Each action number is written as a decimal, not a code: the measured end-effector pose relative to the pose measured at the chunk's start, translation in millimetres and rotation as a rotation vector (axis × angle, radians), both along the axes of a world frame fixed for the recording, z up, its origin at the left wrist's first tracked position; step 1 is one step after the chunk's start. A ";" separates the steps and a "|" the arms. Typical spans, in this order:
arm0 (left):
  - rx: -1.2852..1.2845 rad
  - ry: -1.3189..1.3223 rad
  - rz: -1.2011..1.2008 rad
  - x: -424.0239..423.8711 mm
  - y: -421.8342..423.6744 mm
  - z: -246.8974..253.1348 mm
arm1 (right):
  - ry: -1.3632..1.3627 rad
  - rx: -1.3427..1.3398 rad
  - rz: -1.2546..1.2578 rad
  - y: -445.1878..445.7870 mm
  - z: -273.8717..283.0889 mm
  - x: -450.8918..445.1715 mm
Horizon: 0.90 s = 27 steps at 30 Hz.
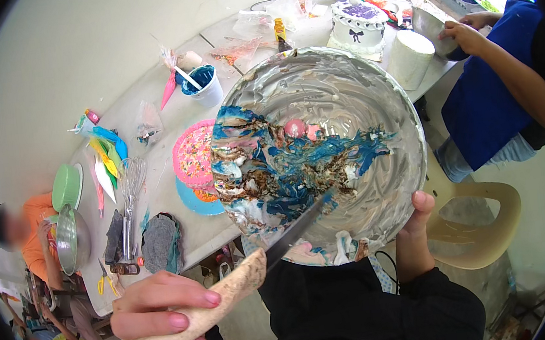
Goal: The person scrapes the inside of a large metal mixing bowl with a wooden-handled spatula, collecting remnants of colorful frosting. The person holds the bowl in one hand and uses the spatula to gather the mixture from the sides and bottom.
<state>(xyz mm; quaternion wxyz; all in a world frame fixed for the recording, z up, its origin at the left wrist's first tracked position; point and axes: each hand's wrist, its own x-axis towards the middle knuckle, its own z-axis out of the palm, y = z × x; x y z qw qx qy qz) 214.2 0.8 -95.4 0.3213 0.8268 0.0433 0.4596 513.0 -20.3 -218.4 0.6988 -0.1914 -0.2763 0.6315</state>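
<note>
My left hand grips the pale, stained handle of a long metal spreading knife or icing spatula. Its dark blade reaches over a large metal bowl, the tip at the icing. My right hand holds the bowl by its right-hand lower rim, tilted so the inside faces me. Grey-white icing coats the bowl's wall. Across its middle and left lies a mix of blue icing, brown cake crumbs and white smears. A pink ball sits among them.
On the table are a pink sprinkled cake, a blue-icing tub, piping bags, a whisk, a grey cloth and a white decorated cake. A person in a blue apron works at right, beyond a chair.
</note>
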 end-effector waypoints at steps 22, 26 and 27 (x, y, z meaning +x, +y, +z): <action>0.051 0.066 0.179 -4.9 2.0 -4.8 | -0.033 -0.027 -0.022 -3.8 -4.5 2.7; 0.080 0.066 0.130 -5.0 2.7 2.3 | -0.010 -0.025 -0.008 -3.7 -5.2 3.4; 0.062 0.067 0.123 -3.4 3.5 2.4 | -0.015 -0.029 -0.004 -3.6 -4.9 3.6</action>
